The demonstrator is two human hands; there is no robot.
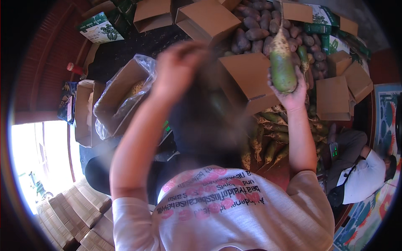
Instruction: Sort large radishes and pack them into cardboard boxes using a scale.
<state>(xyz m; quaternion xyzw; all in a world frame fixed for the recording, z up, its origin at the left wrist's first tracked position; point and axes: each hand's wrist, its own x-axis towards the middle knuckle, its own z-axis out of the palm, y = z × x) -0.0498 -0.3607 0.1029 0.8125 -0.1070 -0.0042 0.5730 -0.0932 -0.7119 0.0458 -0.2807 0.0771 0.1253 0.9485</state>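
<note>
My right hand is raised and wrapped round the lower end of a large green radish. The radish stands upright, its thick green end in my palm and its pale, dirt-covered root tapering upward. My left hand is lifted in front of me at the middle, smeared by motion, so its fingers do not show clearly. Nearest to it is an open cardboard box lined with clear plastic. Below my right forearm lies a heap of long green radishes with soil on their roots. An open cardboard box stands between my hands.
A pile of reddish-brown tubers fills the far middle. Several cardboard boxes stand around it, with a printed green-and-white carton at the far left. Flattened or stacked cartons lie at near left. Another person sits at the right.
</note>
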